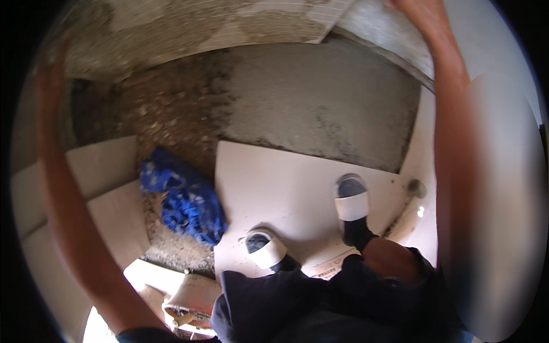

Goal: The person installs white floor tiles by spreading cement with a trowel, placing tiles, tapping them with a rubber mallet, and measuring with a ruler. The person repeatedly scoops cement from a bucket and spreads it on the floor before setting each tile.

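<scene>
A large tile (pixel 194 26), its back ribbed with lines and patched with grey-brown mortar, is raised at a tilt across the top of the picture. At its left edge is my left hand (pixel 52 66), blurred, its fingers closed on the tile's side. My right hand (pixel 409 4) is near the tile's right side, mostly cut off by the upper rim, so its fingers and any contact are hidden. Below the tile lies a smoothed bed of wet grey mortar (pixel 320 97), with rough brown rubble (pixel 166 108) to its left.
My sandalled feet (pixel 351 197) stand on a laid pale tile (pixel 274 188). A crumpled blue cloth or bag (pixel 189 206) lies beside it. Pale tiles (pixel 114 211) are at left, a bucket-like container (pixel 191 294) at lower left. A white wall (pixel 423 131) borders the right.
</scene>
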Action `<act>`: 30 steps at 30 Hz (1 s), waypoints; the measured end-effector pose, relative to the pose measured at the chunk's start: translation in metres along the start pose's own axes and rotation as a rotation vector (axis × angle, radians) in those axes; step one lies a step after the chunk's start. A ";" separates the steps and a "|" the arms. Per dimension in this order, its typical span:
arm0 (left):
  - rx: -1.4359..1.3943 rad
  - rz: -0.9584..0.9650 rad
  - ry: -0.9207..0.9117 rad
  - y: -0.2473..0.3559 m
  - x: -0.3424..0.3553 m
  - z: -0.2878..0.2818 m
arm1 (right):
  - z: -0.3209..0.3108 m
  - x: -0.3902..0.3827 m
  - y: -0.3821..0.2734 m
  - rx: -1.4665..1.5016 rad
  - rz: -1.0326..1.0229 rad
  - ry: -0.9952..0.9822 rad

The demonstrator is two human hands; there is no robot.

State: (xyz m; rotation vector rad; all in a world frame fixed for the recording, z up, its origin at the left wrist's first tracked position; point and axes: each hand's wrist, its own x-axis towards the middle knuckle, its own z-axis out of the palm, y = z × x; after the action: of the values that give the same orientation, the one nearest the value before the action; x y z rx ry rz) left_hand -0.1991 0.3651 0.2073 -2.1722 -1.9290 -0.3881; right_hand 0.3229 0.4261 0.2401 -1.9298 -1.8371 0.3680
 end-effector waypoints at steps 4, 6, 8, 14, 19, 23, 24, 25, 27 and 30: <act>-0.110 -0.359 0.302 0.057 -0.028 0.007 | -0.008 0.005 0.005 -0.058 -0.053 -0.025; -0.304 -0.422 0.347 0.088 -0.035 -0.002 | -0.018 0.006 0.025 -0.058 -0.067 0.022; -0.453 -0.474 0.286 0.113 -0.049 -0.004 | -0.039 0.007 0.058 -0.104 -0.092 0.000; -0.575 -0.495 0.021 0.128 -0.213 0.007 | -0.110 -0.110 0.204 -0.197 -0.244 -0.055; -0.468 -0.540 -0.179 0.175 -0.355 0.011 | -0.191 -0.317 0.338 -0.237 0.302 -0.187; -0.013 -0.296 -0.409 0.229 -0.443 0.015 | -0.161 -0.438 0.393 -0.252 0.576 -0.318; 0.029 -0.310 -0.446 0.235 -0.454 0.027 | -0.150 -0.449 0.401 -0.309 0.555 -0.347; 0.081 -0.303 -0.480 0.240 -0.464 0.032 | -0.146 -0.464 0.408 -0.303 0.614 -0.339; 0.277 -0.379 -0.593 0.238 -0.474 0.042 | -0.130 -0.478 0.417 -0.291 0.712 -0.353; 0.302 -0.734 -0.684 0.212 -0.472 0.038 | -0.117 -0.470 0.428 -0.265 0.708 -0.382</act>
State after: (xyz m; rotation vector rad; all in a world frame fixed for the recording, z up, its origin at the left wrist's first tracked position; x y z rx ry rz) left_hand -0.0381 -0.0902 0.0183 -1.4290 -2.8753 0.6021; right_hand 0.7159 -0.0613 0.0788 -2.8331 -1.3854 0.7898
